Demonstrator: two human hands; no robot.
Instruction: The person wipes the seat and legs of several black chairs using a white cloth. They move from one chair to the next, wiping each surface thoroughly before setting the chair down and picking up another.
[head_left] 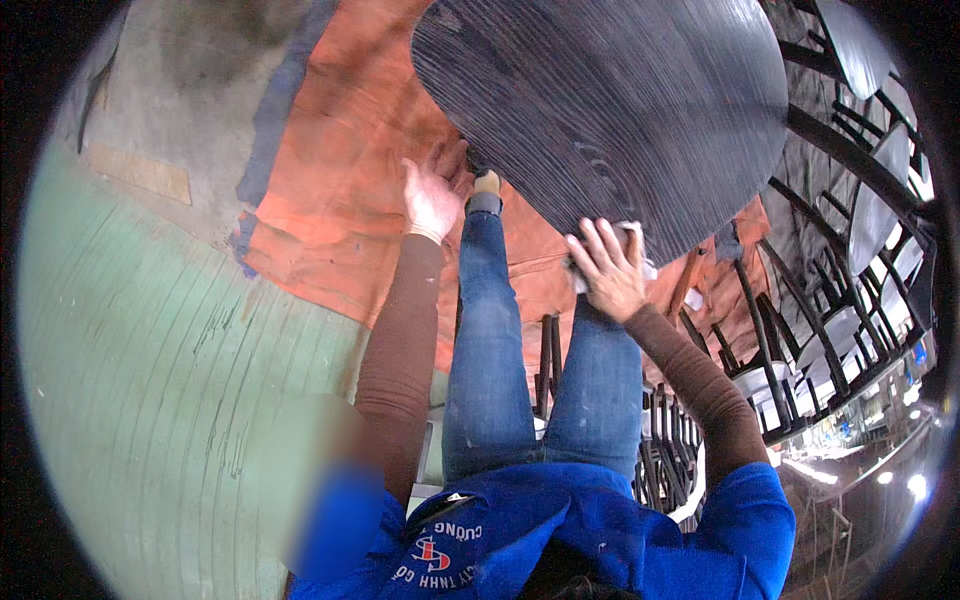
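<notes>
A large dark wood-grain panel point(600, 110) with rounded corners, like a seat or table top, tilts in front of me at the upper middle. My right hand point(612, 272) lies over a white cloth point(640, 245) and presses it against the panel's near edge; part of the cloth is hidden beneath the fingers. At the panel's left side, my left hand point(437, 193) has its fingers stretched apart and appears to hold nothing. Its fingertips come close to the edge, but I cannot tell whether they touch. What supports the panel is mostly hidden beneath it.
An orange sheet point(340, 190) covers the floor beneath the panel. To the left are a pale green ribbed surface point(170, 370) and grey floor point(190, 100). Several dark-legged chairs or stools point(835, 230) crowd the right side. My legs point(490, 350) stand below the panel.
</notes>
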